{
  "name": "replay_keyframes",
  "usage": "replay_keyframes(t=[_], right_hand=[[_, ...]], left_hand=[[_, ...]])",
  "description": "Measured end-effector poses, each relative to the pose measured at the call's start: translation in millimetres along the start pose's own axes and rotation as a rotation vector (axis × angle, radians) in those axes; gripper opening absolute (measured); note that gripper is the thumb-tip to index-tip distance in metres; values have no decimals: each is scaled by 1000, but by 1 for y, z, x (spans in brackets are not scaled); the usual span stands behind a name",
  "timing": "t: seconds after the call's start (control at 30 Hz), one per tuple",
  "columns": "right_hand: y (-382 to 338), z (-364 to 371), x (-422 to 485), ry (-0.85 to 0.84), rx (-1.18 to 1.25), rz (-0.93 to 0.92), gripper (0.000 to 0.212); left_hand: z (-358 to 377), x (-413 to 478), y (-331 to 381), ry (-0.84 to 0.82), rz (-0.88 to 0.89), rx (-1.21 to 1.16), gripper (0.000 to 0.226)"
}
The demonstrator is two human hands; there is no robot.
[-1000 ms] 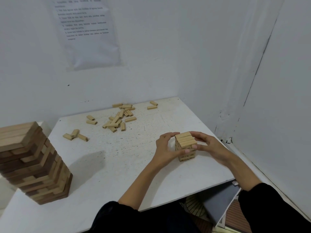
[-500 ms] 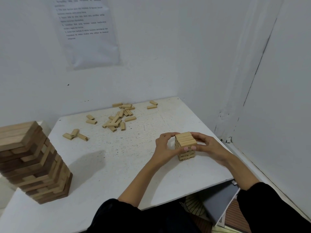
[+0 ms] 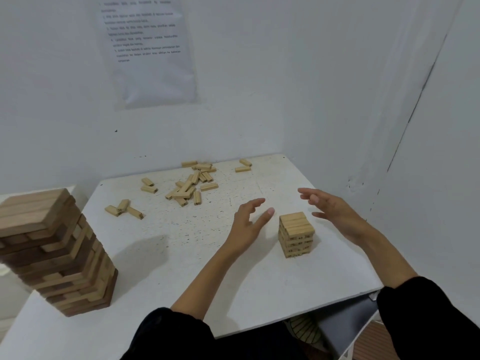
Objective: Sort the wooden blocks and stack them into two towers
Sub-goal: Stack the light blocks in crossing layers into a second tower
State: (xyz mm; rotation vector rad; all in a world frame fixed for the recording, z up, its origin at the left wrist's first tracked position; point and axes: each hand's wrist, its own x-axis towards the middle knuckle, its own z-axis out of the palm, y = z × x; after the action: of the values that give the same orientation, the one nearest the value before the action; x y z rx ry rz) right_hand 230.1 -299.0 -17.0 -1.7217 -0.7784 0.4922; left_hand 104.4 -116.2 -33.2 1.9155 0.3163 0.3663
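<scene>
- The small tower (image 3: pixel 296 233) of pale blocks stood right of centre on the white table (image 3: pixel 233 281).
- The left hand (image 3: pixel 246 224) and right hand (image 3: pixel 335 211) hovered on either side, fingers spread, clear of it.
- The big tower (image 3: pixel 54 253) of mixed wood sat at the left edge, with loose blocks (image 3: pixel 189 185) scattered in the upper middle.

bare table (image 3: pixel 207 255) between big tower (image 3: pixel 55 255) and small tower (image 3: pixel 296 233), loose blocks (image 3: pixel 189 185) behind

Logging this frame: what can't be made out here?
Head view only.
- Wall sheet: print too blurred to read.
- Big tower: left side cut off by the frame edge.
- Loose blocks: pile overlaps, no sure count.
- Small tower: side marks too small to read.
- Items under the table: mostly hidden by it and the sleeve.
</scene>
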Motion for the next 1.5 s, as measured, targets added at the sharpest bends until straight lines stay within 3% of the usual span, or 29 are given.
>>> replay_keyframes(t=[0.17, 0.37, 0.57, 0.67, 0.8, 0.9, 1.07, 1.23, 1.4, 1.5], right_hand=[[-27, 8, 45, 0, -68, 15, 40], [-39, 18, 127, -121, -247, 5, 26], [-17, 40, 220, -246, -733, -75, 44], [7, 48, 265, -268, -847, -79, 53], [45, 55, 295, -191, -816, -92, 65], [72, 60, 298, -83, -779, -231, 86], [86, 59, 305, 28, -630, -387, 65], [87, 62, 304, 27, -696, -439, 60], [88, 62, 305, 57, -736, -452, 68], [89, 62, 306, 72, -742, -451, 61]], left_hand=[[-37, 27, 5, 110, 15, 12, 35], [-86, 79, -1, 258, 21, 80, 25], [-130, 152, -39, 358, -77, 226, 29], [-152, 190, -68, 404, -133, 344, 36], [-164, 223, -103, 489, -161, 380, 44], [-163, 238, -121, 560, -113, 400, 46], [-168, 249, -134, 596, -52, 593, 37], [-163, 251, -140, 521, -95, 835, 34], [-161, 251, -140, 571, -74, 853, 28], [-161, 251, -141, 579, -69, 860, 19]])
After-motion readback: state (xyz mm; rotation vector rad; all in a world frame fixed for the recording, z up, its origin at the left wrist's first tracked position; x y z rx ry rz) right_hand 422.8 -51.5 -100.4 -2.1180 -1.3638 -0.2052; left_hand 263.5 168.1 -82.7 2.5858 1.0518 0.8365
